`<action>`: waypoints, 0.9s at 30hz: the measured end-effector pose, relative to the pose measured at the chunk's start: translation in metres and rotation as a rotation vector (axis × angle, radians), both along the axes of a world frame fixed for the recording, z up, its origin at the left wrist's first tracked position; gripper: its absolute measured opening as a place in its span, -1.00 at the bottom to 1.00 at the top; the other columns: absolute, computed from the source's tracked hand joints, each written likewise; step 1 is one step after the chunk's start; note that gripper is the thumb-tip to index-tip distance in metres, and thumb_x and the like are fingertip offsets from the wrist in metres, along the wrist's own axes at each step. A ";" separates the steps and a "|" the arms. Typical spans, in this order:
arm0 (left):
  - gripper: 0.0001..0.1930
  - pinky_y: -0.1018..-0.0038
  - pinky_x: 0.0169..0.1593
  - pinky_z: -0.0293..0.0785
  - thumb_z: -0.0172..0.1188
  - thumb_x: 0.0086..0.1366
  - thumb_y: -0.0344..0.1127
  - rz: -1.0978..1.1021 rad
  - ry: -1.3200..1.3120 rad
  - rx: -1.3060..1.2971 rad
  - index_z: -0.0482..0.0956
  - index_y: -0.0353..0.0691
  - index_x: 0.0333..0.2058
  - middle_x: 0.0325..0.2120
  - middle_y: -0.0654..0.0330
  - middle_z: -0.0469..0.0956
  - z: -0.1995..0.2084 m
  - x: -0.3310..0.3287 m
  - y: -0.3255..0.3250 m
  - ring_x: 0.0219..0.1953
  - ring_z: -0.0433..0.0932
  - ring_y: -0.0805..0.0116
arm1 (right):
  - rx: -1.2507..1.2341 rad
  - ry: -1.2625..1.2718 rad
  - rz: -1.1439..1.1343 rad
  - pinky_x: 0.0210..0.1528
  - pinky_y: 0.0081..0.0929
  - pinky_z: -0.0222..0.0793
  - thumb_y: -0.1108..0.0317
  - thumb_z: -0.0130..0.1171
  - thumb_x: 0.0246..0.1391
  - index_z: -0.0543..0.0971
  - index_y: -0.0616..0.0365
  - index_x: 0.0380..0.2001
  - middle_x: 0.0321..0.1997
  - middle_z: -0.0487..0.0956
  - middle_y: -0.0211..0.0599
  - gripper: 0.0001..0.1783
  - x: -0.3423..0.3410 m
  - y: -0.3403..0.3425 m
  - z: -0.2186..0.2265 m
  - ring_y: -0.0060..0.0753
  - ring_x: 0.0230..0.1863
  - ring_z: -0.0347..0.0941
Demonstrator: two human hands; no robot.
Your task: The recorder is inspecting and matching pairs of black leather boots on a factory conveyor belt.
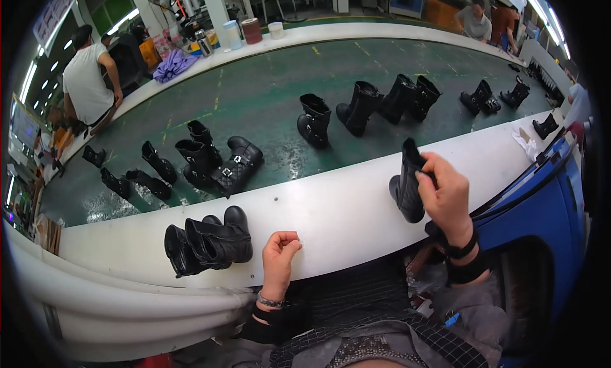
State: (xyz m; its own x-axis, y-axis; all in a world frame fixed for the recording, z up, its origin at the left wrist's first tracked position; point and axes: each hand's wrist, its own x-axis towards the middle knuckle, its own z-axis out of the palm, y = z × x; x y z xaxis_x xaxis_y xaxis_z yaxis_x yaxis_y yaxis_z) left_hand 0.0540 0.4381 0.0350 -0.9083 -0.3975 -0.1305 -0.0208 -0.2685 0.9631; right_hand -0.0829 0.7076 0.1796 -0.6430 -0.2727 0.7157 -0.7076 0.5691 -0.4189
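Note:
My right hand [445, 193] grips the upper shaft of a small black boot [406, 188] over the right part of the white table, thumb and fingers closed on its top edge. The boot stands tilted, its toe toward the left. My left hand [280, 256] hovers near the table's front edge, thumb pressed to curled fingers. Whatever those fingers may hold is hidden or too small to make out. To the left of that hand, a pair of black boots [219, 244] rests on the white table [318, 202], apart from it.
Beyond the table runs a green conveyor belt [273, 81] carrying several black buckled boots [238, 164]. A blue machine [531, 205] stands at my right; a white padded roll [140, 301] lies at the near left. Crumpled white paper [525, 144] sits at the table's right end. Other people work across the belt.

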 end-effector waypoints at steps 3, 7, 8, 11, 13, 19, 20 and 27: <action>-0.83 0.48 -0.06 0.47 0.10 0.24 -0.48 -0.034 0.015 -0.009 0.48 -0.33 -0.18 -0.24 0.19 0.49 0.022 -0.018 0.004 -0.18 0.48 0.45 | -0.225 0.002 0.073 -0.38 -0.52 0.47 0.60 0.18 -0.12 0.46 0.32 -0.26 -0.20 0.60 -0.11 -0.73 0.014 0.016 -0.040 -0.34 -0.41 0.56; -0.73 0.50 -0.05 0.43 0.14 0.22 -0.43 -0.003 0.133 -0.099 0.42 -0.33 -0.10 -0.21 0.22 0.44 0.048 -0.061 0.004 -0.14 0.45 0.45 | -0.472 -0.122 0.070 -0.05 -0.49 0.45 0.54 0.29 -0.25 0.21 0.34 0.14 0.07 0.45 0.05 -0.20 0.031 0.027 -0.081 -0.27 -0.08 0.53; -0.71 0.50 -0.04 0.41 0.17 0.20 -0.41 0.029 0.114 -0.117 0.42 -0.33 -0.10 -0.20 0.23 0.43 0.051 -0.073 0.001 -0.13 0.44 0.45 | -0.462 -0.143 0.046 0.02 -0.44 0.41 0.47 0.32 -0.28 0.10 0.34 0.23 0.13 0.37 0.12 -0.05 0.032 0.029 -0.088 -0.19 0.03 0.47; -0.51 0.41 0.08 0.31 0.29 0.09 -0.32 0.231 0.015 -0.281 0.36 -0.37 -0.03 -0.06 0.07 0.33 0.057 -0.112 -0.025 -0.03 0.33 0.31 | -0.431 -0.205 0.033 0.04 -0.41 0.40 0.41 0.31 -0.28 0.09 0.35 0.24 0.11 0.39 0.10 -0.03 0.031 0.034 -0.102 -0.18 0.04 0.46; -0.37 0.33 0.11 0.30 0.36 -0.01 -0.20 0.547 -0.218 -0.511 0.35 -0.39 0.00 0.02 -0.07 0.29 0.054 -0.135 -0.050 0.02 0.33 0.15 | -0.494 -0.256 0.070 0.09 -0.38 0.36 0.34 0.30 -0.24 0.10 0.37 0.24 0.09 0.39 0.04 -0.05 0.031 0.035 -0.109 -0.18 0.05 0.44; -0.28 0.24 0.15 0.34 0.36 -0.05 -0.18 1.118 -0.706 -0.239 0.29 -0.53 0.00 0.08 -0.15 0.20 0.024 -0.177 -0.106 0.13 0.22 -0.05 | -0.498 -0.278 0.148 0.07 -0.39 0.38 0.10 0.37 -0.17 0.13 0.40 0.22 0.08 0.38 -0.03 -0.01 0.024 0.042 -0.122 -0.23 0.04 0.43; -0.29 0.24 0.14 0.37 0.34 -0.03 -0.22 1.172 -0.768 -0.298 0.25 -0.58 0.00 0.07 -0.14 0.24 0.017 -0.180 -0.111 0.16 0.18 -0.05 | -0.516 -0.289 0.156 0.08 -0.39 0.37 0.07 0.37 -0.17 0.12 0.40 0.23 0.09 0.37 -0.03 0.01 0.023 0.044 -0.123 -0.23 0.05 0.42; -0.65 0.25 -0.10 0.47 0.32 -0.01 -0.26 0.921 -0.485 -0.369 0.59 -0.43 -0.32 -0.27 -0.04 0.61 -0.013 -0.176 -0.144 -0.19 0.58 0.08 | -0.498 -0.260 0.252 0.14 -0.34 0.33 0.20 0.43 -0.20 -0.06 0.33 0.32 0.19 0.27 -0.01 0.14 0.026 0.052 -0.141 -0.20 0.13 0.36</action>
State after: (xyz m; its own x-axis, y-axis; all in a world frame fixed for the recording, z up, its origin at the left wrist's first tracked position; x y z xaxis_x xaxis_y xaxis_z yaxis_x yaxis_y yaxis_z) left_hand -0.1225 0.2945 0.0224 -0.1291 -0.9835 -0.1269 -0.3578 -0.0732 0.9309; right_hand -0.0567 0.7598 0.0381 -0.7729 -0.1124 0.6245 -0.6338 0.0888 -0.7684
